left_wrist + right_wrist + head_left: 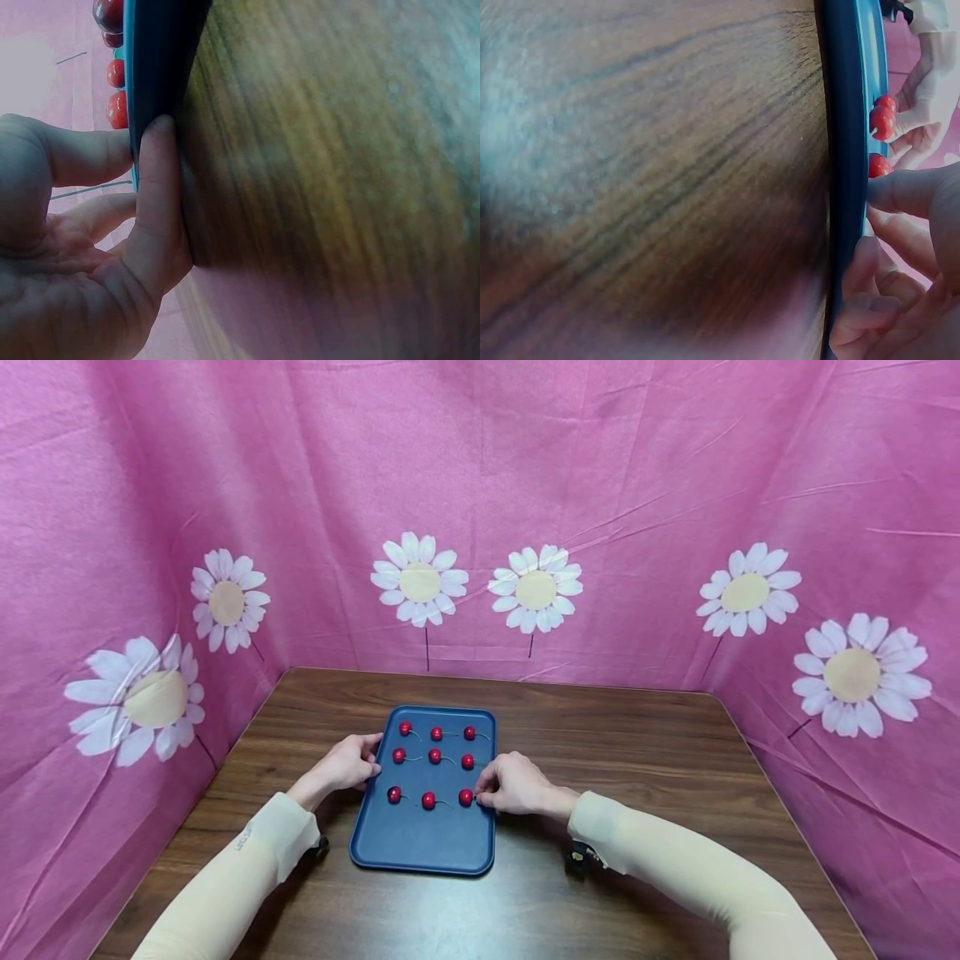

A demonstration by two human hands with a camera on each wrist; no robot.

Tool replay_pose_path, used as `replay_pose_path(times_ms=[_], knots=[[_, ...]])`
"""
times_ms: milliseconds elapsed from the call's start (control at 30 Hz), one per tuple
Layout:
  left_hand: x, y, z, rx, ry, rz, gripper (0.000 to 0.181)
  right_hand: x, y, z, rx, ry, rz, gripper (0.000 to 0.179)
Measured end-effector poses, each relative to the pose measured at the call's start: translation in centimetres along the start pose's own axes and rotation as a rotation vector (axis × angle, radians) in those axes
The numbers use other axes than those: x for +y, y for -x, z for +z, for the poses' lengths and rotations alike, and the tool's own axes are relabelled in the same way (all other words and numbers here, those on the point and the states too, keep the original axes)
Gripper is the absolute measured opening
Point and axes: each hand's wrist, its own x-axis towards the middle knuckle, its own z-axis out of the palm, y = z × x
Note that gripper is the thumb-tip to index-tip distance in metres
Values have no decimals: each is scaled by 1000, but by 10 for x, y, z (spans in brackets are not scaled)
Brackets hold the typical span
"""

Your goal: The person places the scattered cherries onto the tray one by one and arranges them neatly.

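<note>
A dark blue rectangular tray (420,847) lies on the wooden table, with several red cherries (435,756) on it in three rows, their thin stems pointing mostly right. At the tray's left rim, my left hand (347,764) grips the edge; the left wrist view shows fingers on both sides of the rim. My right hand (516,783) reaches over the right rim. Its thumb and forefinger pinch at the stem side of the nearest-row right cherry (466,797); the stem itself is hidden by the fingertips. Other fingers of that hand rest by the tray's outer wall (846,150).
Brown wood-grain table (615,743) extends on all sides of the tray. A pink cloth (480,460) with white daisies hangs behind and on both sides. Dark wrist devices (579,858) sit under the pale sleeves (667,852).
</note>
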Motion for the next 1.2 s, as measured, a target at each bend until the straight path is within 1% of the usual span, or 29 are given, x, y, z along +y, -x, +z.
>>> replay_pose_path(times_ms=[200,300,500,633,667,700,733,767,833,900,933,967,1000,1033,1067,1200], knots=[[-1,-1,0,1,8,-1,74,1,0,0,-8,-14,6,6],[-2,-1,0,1,9,-1,75,3,3,-2,19,-31,-9,7],[-1,-3,1,-4,-1,17,73,16,19,-17,135,-55,-66,17],[-1,-5,-5,-24,10,30,67,30,33,-38,241,-48,-58,22],[-1,-5,-7,-19,7,38,64,34,37,-46,271,-41,-49,24],[0,-6,-9,-2,-8,52,62,38,41,-54,302,-30,-38,26],[1,-6,-12,28,-38,80,59,42,45,-62,336,-14,-12,28],[1,-7,-15,70,-86,118,57,47,50,-70,369,16,14,30],[3,-9,-21,194,-206,210,53,59,58,-85,424,101,85,38],[7,-12,-27,340,-326,300,51,71,66,-97,447,190,169,51],[8,-14,-29,399,-387,336,51,77,69,-102,448,237,202,59],[10,-16,-32,442,-435,359,52,83,72,-106,440,279,234,67],[12,-19,-34,470,-471,368,54,88,74,-110,426,317,257,76],[13,-21,-36,480,-501,365,57,93,76,-114,411,348,275,84],[15,-23,-37,479,-525,350,60,98,78,-116,394,372,291,91],[19,-29,-38,414,-583,241,79,110,81,-123,336,419,358,113]])
